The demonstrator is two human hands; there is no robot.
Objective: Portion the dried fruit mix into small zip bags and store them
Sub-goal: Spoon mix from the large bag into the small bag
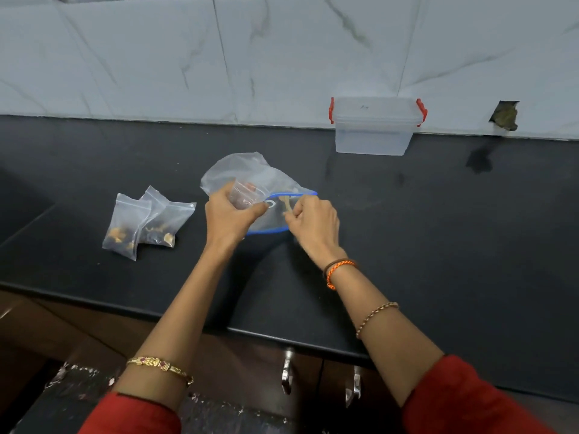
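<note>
No text, label, brand, number or sign can be read anywhere in the view. The large zip bag (250, 180) at the centre of the frame has a blue zip edge and a small pale mark near its mouth, too blurred to make out. The lid of the clear storage box (372, 126) in the upper right carries a tiny dark smudge that cannot be read as writing. The two small filled bags (141, 220) at centre left show no print.
</note>
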